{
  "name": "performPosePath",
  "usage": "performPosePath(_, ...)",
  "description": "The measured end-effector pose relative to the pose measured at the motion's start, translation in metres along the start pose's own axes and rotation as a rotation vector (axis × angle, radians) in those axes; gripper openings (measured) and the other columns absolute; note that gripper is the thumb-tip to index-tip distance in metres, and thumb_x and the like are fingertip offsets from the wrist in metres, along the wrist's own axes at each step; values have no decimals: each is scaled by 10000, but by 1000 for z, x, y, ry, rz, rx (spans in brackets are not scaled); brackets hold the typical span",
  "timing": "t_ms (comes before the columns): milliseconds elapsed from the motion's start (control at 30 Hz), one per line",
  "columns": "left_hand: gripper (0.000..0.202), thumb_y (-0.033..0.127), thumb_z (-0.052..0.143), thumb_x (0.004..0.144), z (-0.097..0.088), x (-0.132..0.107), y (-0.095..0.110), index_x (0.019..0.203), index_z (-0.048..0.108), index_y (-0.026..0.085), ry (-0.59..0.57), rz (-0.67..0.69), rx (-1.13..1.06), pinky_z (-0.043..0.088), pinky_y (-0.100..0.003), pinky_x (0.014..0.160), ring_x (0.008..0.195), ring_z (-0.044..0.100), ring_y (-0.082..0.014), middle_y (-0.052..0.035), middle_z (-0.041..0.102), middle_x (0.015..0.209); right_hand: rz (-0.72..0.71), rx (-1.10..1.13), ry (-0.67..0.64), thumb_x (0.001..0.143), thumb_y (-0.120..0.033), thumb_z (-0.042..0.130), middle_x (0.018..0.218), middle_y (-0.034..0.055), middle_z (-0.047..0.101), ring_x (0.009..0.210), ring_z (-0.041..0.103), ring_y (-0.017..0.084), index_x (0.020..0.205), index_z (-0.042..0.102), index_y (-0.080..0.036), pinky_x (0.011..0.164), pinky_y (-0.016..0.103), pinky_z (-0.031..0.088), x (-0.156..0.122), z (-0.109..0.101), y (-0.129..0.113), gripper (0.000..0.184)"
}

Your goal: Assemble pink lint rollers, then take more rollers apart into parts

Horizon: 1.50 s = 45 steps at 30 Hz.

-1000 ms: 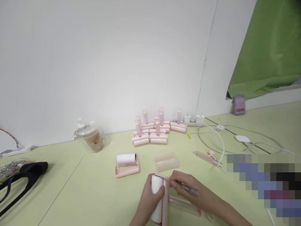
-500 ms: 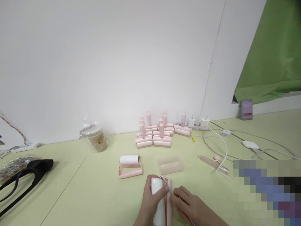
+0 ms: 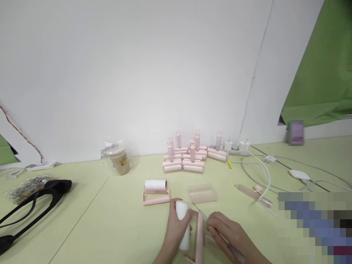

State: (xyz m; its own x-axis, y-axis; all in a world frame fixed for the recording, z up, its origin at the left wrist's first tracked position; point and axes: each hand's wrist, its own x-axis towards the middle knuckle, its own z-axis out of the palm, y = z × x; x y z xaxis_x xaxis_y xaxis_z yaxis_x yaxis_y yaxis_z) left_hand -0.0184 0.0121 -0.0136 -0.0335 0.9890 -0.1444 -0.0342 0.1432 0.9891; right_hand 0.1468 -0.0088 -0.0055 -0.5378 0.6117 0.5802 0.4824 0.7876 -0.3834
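Observation:
My left hand (image 3: 176, 225) is wrapped around a white lint roller refill roll (image 3: 183, 212), held tilted near the bottom of the view. Just right of the roll is a pink lint roller frame (image 3: 200, 234); my left fingers partly hide where it meets the roll. My right hand (image 3: 227, 233) grips a slim tool with a thin metal shaft (image 3: 200, 211), its tip pointing up and left beyond the frame. The shaft's exact kind cannot be made out. A clear pinkish cover (image 3: 202, 193) lies just past my hands, and another pink frame with a white roll (image 3: 155, 185) lies to the left.
Several pink lint rollers with upright handles (image 3: 192, 167) stand by the wall. Further left is a bagged cup (image 3: 119, 161), with a black strap (image 3: 52, 190) beyond. To the right lie a clear handle (image 3: 254, 194), cables (image 3: 265, 168) and a white charger (image 3: 299, 175).
The roll and pink frame have moved apart, with a gap opening between them. My right hand and the tool have shifted slightly right, away from the roll. The view has turned slightly left.

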Motion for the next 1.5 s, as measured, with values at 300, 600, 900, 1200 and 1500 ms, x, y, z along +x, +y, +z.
performPosePath(300, 290, 430, 315, 849, -3, -5, -1, 797, 474, 194, -175, 1, -8, 427, -224, 437, 560, 481, -122, -23, 574, 775, 49, 201, -73, 875, -135, 354, 683, -9, 479, 623, 480, 129, 781, 400, -231, 556, 225, 369, 1, -20, -4, 141)
performPosePath(600, 259, 398, 301, 843, -3, -4, 0, 761, 446, 199, -171, 7, 87, 406, -224, 399, 509, 432, -115, 19, 468, 658, -8, 183, -89, 867, -128, 350, 687, 1, 480, 626, 461, 135, 800, 405, -227, 555, 240, 349, -2, -22, -3, 132)
performPosePath(900, 185, 360, 413, 788, 2, -1, 19, 708, 454, 198, -207, 175, 373, 439, -252, 587, 658, 476, -149, 24, 465, 664, 49, 62, -61, 890, -157, 337, 673, 11, 484, 607, 470, 141, 770, 436, -214, 532, 242, 343, 2, -22, 4, 165)
performPosePath(1200, 298, 491, 406, 776, 24, 44, 59, 717, 464, 205, -321, 216, 451, 378, -215, 389, 508, 479, -131, 34, 439, 640, 251, 256, 209, 912, -290, 300, 654, 3, 478, 596, 476, 145, 707, 459, -215, 552, 248, 376, 2, -41, 21, 270)
performPosePath(1500, 296, 471, 392, 784, 26, 52, 52, 697, 489, 205, -345, 243, 520, 440, -250, 519, 604, 521, -166, 20, 491, 606, 274, 272, 144, 921, -298, 284, 676, 4, 471, 625, 474, 152, 737, 449, -222, 581, 258, 366, 0, -38, 25, 258)
